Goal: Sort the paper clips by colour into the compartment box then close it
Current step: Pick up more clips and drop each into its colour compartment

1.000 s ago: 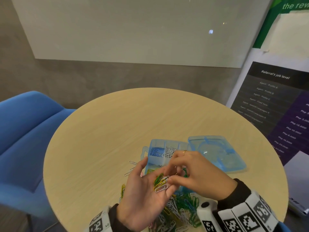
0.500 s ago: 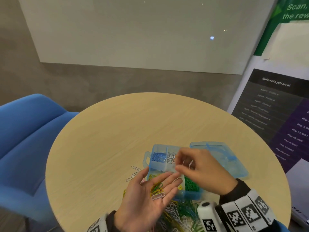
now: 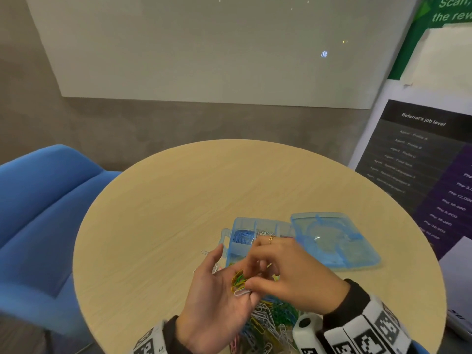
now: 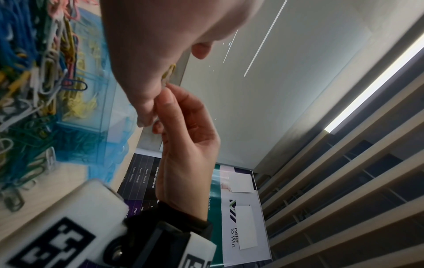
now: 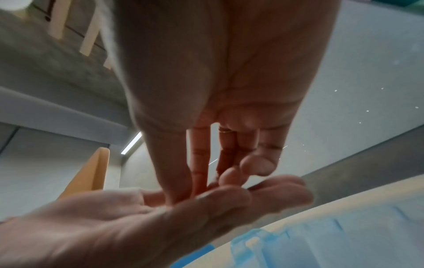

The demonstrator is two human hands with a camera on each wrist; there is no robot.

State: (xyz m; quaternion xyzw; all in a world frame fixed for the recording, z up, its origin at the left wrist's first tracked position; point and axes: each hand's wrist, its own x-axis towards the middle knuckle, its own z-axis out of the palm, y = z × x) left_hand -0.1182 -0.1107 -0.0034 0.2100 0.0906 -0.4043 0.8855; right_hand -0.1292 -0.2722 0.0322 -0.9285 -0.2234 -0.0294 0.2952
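My left hand (image 3: 217,297) lies palm up over the near table edge and carries a small bunch of yellow, green and white paper clips (image 3: 238,282). My right hand (image 3: 255,279) reaches into that palm, thumb and forefinger pinching at a clip; the right wrist view shows its fingertips (image 5: 231,176) pressed down onto the left hand (image 5: 137,217). The clear blue compartment box (image 3: 242,247) stands just beyond both hands, with blue clips (image 3: 241,236) in its far left compartment. Its lid (image 3: 332,241) lies open to the right. A mixed pile of clips (image 3: 270,318) sits under my hands.
The round wooden table (image 3: 178,200) is bare beyond the box. A few white clips (image 3: 204,252) lie left of the box. A blue chair (image 3: 38,213) stands at the left and a poster board (image 3: 421,162) at the right.
Half a second ago my right hand was over the box's far compartments with a white clip; it has come back down into my left palm. The left hand has stayed in place.
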